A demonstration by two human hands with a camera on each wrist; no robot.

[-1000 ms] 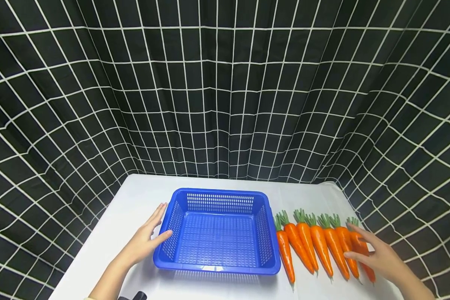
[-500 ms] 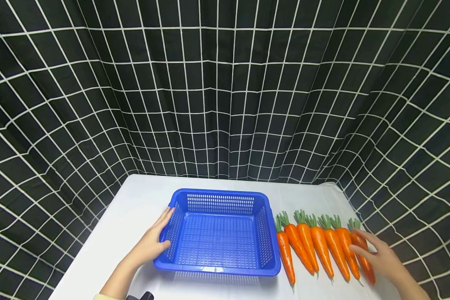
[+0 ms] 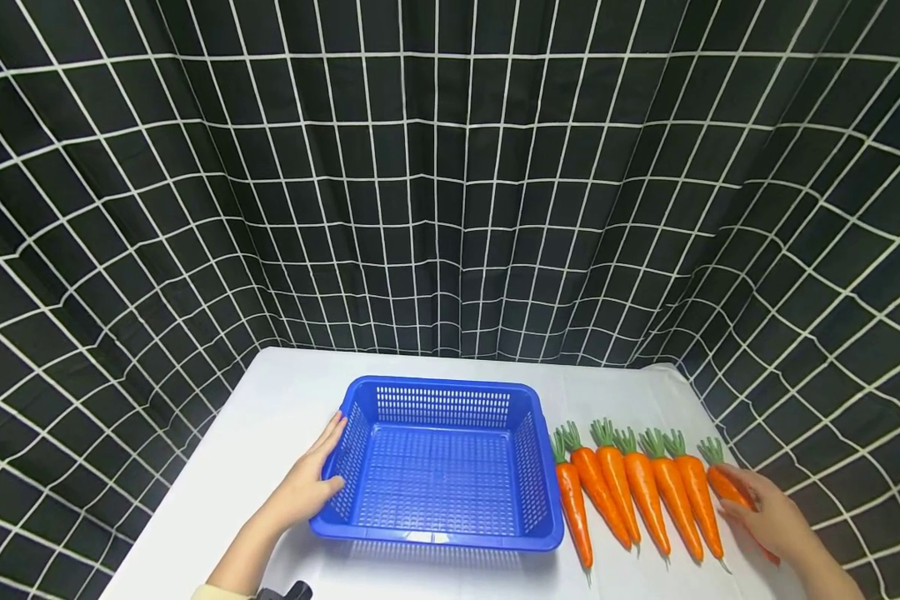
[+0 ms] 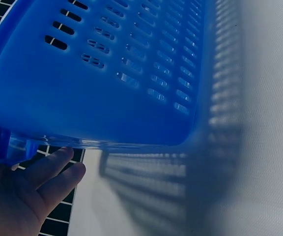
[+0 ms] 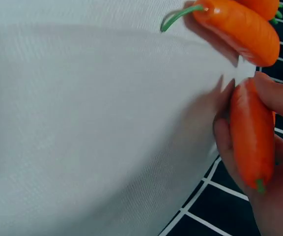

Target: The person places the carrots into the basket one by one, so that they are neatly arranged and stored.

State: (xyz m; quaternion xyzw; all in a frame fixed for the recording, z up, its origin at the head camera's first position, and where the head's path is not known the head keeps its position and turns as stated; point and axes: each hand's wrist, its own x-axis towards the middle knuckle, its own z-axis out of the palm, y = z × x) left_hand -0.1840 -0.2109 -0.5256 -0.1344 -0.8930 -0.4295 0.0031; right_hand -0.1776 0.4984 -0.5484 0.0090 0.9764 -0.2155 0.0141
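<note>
A blue plastic basket (image 3: 435,483) with slotted walls stands on the table. My left hand (image 3: 309,477) rests at its left rim, thumb over the edge and fingers stretched along the side; the left wrist view shows two fingers (image 4: 58,189) extended against the outside of the wall. Far right, my right hand (image 3: 772,515) holds an orange carrot (image 5: 252,135) with a short green top, thumb on one side and fingers on the other. Its middle is hidden by the hand in the head view. Beside it lies a row of several carrots (image 3: 645,492), green tops pointing away.
The row of carrots lies close along the basket's right side. A white cloth (image 3: 270,392) covers the table. Black curtains with a white grid (image 3: 450,208) stand behind and on both sides. A small black object (image 3: 296,592) shows by the left forearm.
The left hand has moved right onto the basket's rim. The right hand has taken hold of the rightmost carrot, which has shifted right and turned, apart from the row.
</note>
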